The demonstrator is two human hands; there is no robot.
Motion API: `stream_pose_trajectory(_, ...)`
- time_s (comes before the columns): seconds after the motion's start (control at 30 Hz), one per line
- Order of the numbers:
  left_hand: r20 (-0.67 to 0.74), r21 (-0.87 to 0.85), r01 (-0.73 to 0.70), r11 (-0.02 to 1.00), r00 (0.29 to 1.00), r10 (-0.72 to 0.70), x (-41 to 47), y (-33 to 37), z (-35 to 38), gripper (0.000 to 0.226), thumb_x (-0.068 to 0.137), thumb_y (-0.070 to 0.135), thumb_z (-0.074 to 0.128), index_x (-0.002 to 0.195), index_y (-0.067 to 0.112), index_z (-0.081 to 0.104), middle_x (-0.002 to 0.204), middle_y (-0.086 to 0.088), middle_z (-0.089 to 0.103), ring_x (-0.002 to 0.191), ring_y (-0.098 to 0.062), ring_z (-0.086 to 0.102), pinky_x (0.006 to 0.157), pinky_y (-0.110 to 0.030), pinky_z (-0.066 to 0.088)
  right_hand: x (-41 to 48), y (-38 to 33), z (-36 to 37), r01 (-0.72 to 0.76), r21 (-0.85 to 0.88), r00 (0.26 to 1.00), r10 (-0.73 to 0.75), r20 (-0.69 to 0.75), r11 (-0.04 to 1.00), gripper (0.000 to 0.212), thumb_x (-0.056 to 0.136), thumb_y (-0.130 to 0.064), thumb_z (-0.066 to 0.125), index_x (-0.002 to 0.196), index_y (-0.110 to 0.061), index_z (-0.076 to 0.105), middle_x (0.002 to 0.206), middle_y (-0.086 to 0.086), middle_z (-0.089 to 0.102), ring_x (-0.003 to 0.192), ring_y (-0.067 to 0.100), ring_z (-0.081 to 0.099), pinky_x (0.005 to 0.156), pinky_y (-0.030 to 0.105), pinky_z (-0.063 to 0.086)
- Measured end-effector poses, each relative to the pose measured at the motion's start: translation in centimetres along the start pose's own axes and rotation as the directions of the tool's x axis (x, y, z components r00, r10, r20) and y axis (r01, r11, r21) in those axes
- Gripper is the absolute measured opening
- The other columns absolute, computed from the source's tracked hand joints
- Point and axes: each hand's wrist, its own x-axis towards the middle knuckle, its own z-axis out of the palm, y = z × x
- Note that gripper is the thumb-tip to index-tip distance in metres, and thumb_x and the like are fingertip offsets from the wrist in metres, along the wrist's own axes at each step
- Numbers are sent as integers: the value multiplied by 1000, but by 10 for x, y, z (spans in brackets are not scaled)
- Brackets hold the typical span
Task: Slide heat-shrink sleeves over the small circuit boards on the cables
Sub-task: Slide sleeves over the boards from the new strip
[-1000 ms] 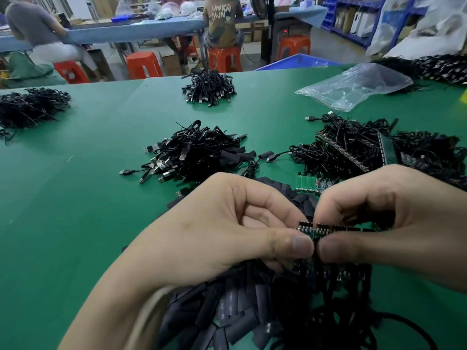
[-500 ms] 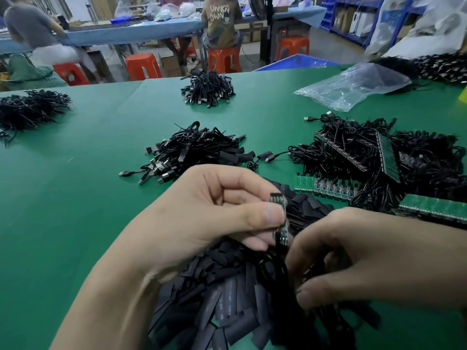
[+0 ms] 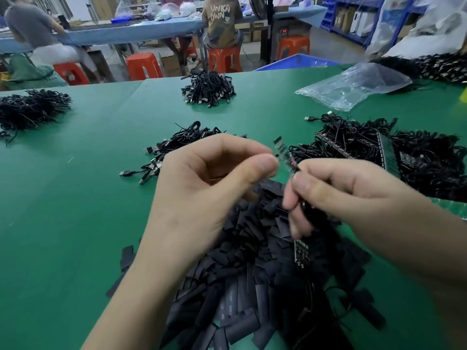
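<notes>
A small circuit board [image 3: 283,153], blurred, sticks up between my two hands above the green table [image 3: 75,210]. My right hand [image 3: 353,198] pinches its black cable just below the board with thumb and forefinger. My left hand [image 3: 209,188] is curled, with thumb and forefinger tips together right beside the board's left edge; blur hides whether they hold it. Under both hands lies a heap of flat black heat-shrink sleeves [image 3: 237,286]. Another dark board [image 3: 302,251] shows just under my right hand.
A pile of black USB cables [image 3: 177,150] lies beyond my left hand. Tangled cables with strips of green boards [image 3: 386,152] lie to the right. A clear plastic bag [image 3: 353,84] and more cable piles [image 3: 209,87] lie farther back. People sit at a bench behind.
My right hand came up from the sleeve heap and took hold of the cable under the board. The board now tilts up between the hands, and my left hand's pinch sits beside it.
</notes>
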Motion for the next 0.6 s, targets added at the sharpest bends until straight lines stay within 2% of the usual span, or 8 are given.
stream_pose_trajectory(0.07,89,342,-20,939,996,-11,5,-14,-13,9,89,33,73,94,27,79,89,10,77,81,-8,71,68,-27,58,2,34,-26,-8,13,997,9,-82,1000,33,98,-41,47,80,-24,69,59,-2,62,62,14,64,65,18,51)
stream_pose_trajectory(0.13,252,680,-72,730,958,-140,8,-32,-20,11,92,33,71,99,33,79,96,17,74,88,-2,67,82,-30,55,1,49,-36,-30,-90,995,21,-102,995,34,97,-45,44,82,-26,69,58,-3,58,61,11,60,66,25,52)
stream_pose_trajectory(0.2,373,816,-131,563,864,-340,8,-47,-20,16,95,29,70,107,34,78,105,15,70,98,-4,63,92,-32,51,7,55,-30,-32,-148,996,20,-87,989,37,96,-51,40,87,-29,68,62,-5,57,62,11,58,69,34,51)
stream_pose_trajectory(0.27,413,865,-185,467,789,-454,6,-59,-17,23,96,30,68,117,37,74,115,15,64,112,-6,57,99,-31,46,5,56,-32,-32,-196,997,17,-82,980,44,95,-58,34,93,-30,68,65,-6,57,58,10,52,65,33,48)
stream_pose_trajectory(0.3,411,877,-196,439,780,-472,5,-63,-15,25,96,32,68,120,39,72,118,15,62,118,-5,53,100,-30,44,5,55,-31,-38,-213,996,20,-84,976,47,95,-60,31,95,-30,68,65,-6,56,55,8,48,59,29,45)
stream_pose_trajectory(0.4,384,901,-219,375,807,-450,4,-68,-12,29,96,43,65,125,45,67,119,16,57,122,-4,47,99,-26,42,6,53,-29,-44,-253,993,15,-116,967,50,96,-62,29,96,-30,68,63,-7,54,49,2,41,46,20,35)
stream_pose_trajectory(0.5,407,898,-266,351,804,-433,3,-71,-7,32,96,48,63,128,47,64,118,15,55,121,-6,44,98,-27,41,6,52,-27,-55,-308,993,21,-114,950,49,99,-64,32,93,-30,67,56,-8,46,47,3,39,48,21,35)
stream_pose_trajectory(0.6,432,884,-290,365,805,-407,1,-74,-5,27,95,48,63,122,46,66,112,15,52,117,-6,44,97,-27,42,6,49,-25,-58,-327,996,33,-82,943,36,91,-55,43,84,-30,68,48,-10,38,43,5,36,47,19,34)
